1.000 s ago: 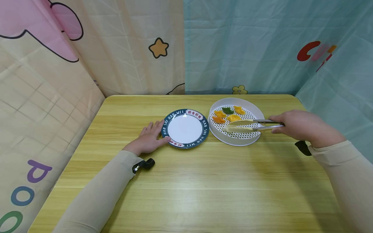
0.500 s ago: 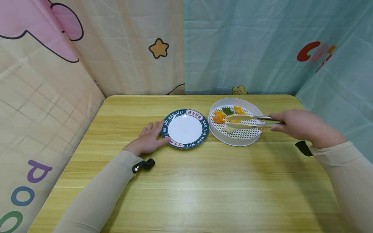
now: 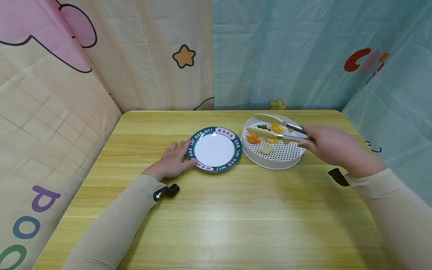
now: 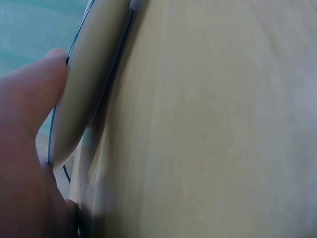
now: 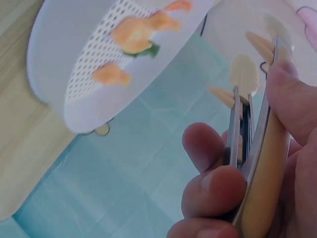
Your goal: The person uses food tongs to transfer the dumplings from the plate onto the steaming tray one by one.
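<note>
My left hand (image 3: pixel 171 158) lies with straight fingers at the left edge of a plate (image 3: pixel 214 148) with a dark green lettered rim. Its thumb (image 4: pixel 37 91) rests on that rim in the left wrist view. With my right hand (image 3: pixel 337 148) I grip a pair of food tongs (image 3: pixel 275 136), their pale tips spread apart with nothing between them. They hover over a white perforated steamer tray (image 3: pixel 287 156). In it lie a white dumpling (image 3: pixel 266 149), an orange dumpling (image 3: pixel 253 139), a green dumpling (image 3: pixel 264 127) and yellow dumplings (image 3: pixel 277 128), some partly hidden by the tongs.
The plate and the steamer tray stand side by side on a wooden table (image 3: pixel 216 221). Printed curtains (image 3: pixel 287 56) hang behind the table and along both sides. A black strap (image 3: pixel 167 191) shows at my left wrist.
The tongs have come away from the white dumpling, which stays in the tray. My right hand has lifted them up and to the left. The left hand and plate hold still.
</note>
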The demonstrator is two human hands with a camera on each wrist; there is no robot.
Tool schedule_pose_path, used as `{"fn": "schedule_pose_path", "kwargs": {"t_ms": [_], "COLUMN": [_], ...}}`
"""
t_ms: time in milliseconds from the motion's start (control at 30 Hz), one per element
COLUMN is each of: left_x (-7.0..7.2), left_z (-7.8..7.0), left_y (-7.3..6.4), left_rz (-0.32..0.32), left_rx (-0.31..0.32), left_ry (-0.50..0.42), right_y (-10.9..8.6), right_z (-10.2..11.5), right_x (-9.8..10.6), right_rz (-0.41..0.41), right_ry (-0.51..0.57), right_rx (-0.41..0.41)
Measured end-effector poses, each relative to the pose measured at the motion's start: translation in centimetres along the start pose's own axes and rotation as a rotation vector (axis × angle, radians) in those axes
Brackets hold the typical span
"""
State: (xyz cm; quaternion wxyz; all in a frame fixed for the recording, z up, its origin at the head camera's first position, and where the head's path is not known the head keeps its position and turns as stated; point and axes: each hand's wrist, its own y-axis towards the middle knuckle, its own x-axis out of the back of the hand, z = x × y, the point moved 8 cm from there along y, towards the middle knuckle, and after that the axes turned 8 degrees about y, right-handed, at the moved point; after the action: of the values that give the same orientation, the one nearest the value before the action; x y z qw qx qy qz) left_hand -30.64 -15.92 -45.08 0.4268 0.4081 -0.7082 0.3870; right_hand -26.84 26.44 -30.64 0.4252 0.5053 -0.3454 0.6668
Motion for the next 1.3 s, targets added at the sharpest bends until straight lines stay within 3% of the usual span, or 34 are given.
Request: {"fn": "schedule_pose_path", "kwargs": {"t_ms": [367, 767, 1300], "left_x": [0.0, 0.0, -0.2], "left_z": [-0.1, -0.1, 0.1], "left_y": [-0.1, 0.0, 0.1], "left_rz": [0.011, 0.007, -0.004], "left_rx": [0.009, 0.002, 0.007], "left_ry": [-0.005, -0.001, -0.005], "right_y": [0.6, 0.8, 1.6], "right_z": [3.4, 6.5, 8.8], "right_x": [-1.7, -4.2, -7.6], "right_rz": [-0.027, -0.044, -0.019], "right_ry": [0.077, 0.167, 0.217], "right_rx": [0.045, 0.041, 0.017]}}
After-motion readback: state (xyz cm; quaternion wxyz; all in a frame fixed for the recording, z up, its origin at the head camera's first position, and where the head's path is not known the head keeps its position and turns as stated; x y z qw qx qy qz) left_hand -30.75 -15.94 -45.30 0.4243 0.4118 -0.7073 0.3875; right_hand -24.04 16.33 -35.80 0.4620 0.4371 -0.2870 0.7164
